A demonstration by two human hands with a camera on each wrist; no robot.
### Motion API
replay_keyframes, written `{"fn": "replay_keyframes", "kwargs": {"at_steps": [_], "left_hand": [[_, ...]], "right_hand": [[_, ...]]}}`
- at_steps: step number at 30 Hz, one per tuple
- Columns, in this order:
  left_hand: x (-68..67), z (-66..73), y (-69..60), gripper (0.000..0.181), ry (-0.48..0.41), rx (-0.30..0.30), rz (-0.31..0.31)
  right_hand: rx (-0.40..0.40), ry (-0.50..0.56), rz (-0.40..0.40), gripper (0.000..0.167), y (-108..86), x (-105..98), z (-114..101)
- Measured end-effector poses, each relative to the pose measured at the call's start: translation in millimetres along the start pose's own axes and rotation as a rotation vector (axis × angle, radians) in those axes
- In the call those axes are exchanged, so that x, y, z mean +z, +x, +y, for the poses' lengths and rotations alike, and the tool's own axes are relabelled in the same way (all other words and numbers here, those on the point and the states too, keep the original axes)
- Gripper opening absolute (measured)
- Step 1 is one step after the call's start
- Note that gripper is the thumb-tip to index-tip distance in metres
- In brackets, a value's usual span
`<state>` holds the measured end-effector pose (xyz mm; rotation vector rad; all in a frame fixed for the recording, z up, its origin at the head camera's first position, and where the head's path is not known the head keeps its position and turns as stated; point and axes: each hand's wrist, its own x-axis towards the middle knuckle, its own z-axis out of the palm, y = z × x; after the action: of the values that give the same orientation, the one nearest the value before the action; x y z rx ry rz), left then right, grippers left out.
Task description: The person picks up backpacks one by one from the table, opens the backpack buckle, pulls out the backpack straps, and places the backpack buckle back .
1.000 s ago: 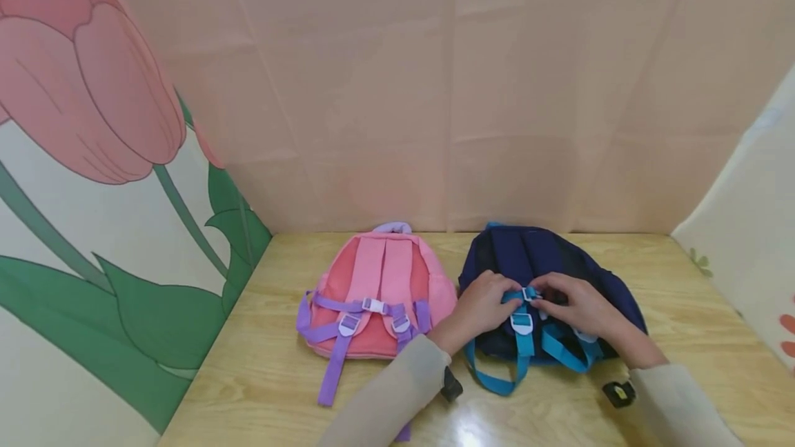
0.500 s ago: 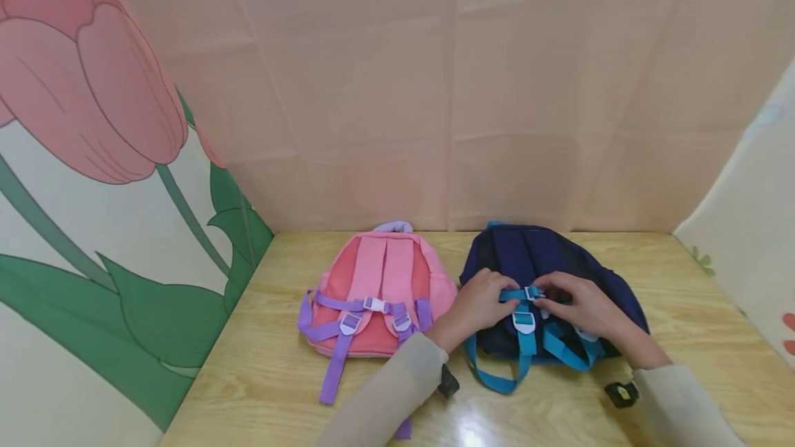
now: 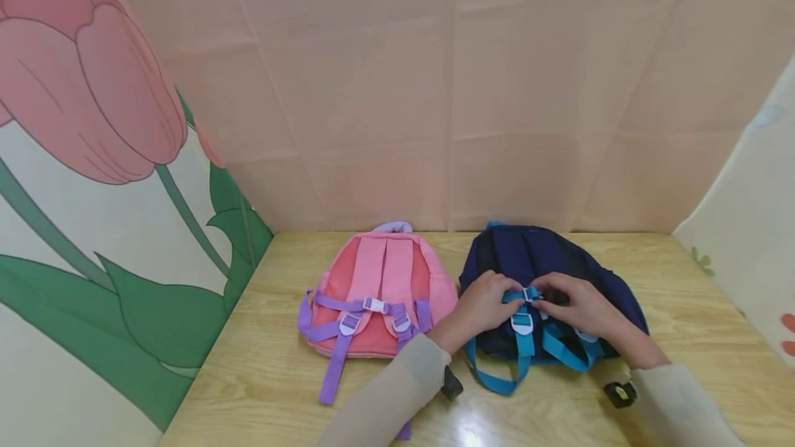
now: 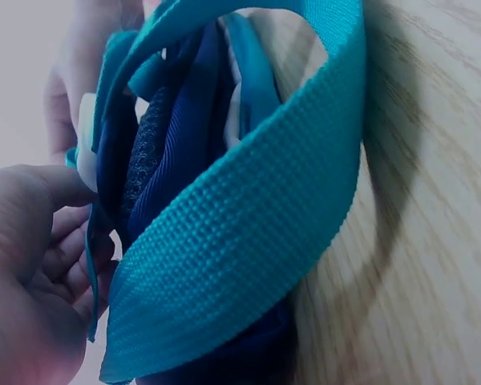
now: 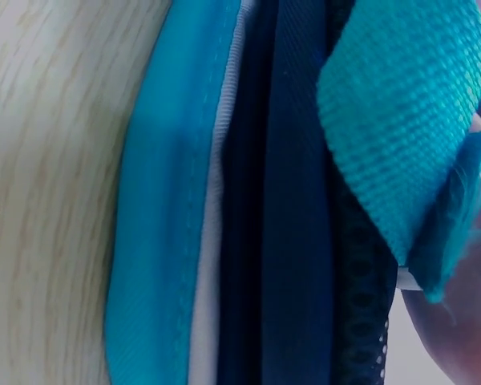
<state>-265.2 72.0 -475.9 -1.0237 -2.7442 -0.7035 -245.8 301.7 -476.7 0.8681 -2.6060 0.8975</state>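
Observation:
A navy backpack (image 3: 562, 254) lies with its strap side up at the right of the wooden table. Across its straps runs a blue chest strap with a white buckle (image 3: 531, 294). My left hand (image 3: 481, 305) pinches the blue strap (image 3: 512, 296) left of the buckle. On the other side, my right hand (image 3: 577, 302) holds the buckle's right end between thumb and fingers. Its fingers partly hide the join, so I cannot tell whether the halves are clipped. In the left wrist view, a loop of blue webbing (image 4: 240, 200) hangs in front of the left hand (image 4: 24, 257).
A pink backpack (image 3: 366, 267) with purple straps (image 3: 335, 368) lies to the left, its white chest buckle (image 3: 374, 305) joined. Blue strap loops (image 3: 499, 385) hang onto the wooden table (image 3: 248, 364). A pinkish cloth backdrop (image 3: 397, 88) stands behind.
Both hands stay at the navy backpack's chest strap. The left hand shifts slightly left and back, and the strap looks straighter half a second ago than now.

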Motion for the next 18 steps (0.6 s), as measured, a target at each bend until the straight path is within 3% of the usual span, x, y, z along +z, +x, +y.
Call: {"fn": "replay_keyframes", "kwargs": {"at_steps": [9,18], "left_hand": [[0.1,2.1,0.1,0.025,-0.001,-0.021,-0.002],[-0.1,3.8,-0.8,0.024,0.019,-0.035,-0.011]], "right_hand": [[0.052,0.002,-0.023,0.027,-0.4,-2.7,-0.6],[0.028,-0.002,-0.021,0.021,0.7,-4.3,-4.1]]}}
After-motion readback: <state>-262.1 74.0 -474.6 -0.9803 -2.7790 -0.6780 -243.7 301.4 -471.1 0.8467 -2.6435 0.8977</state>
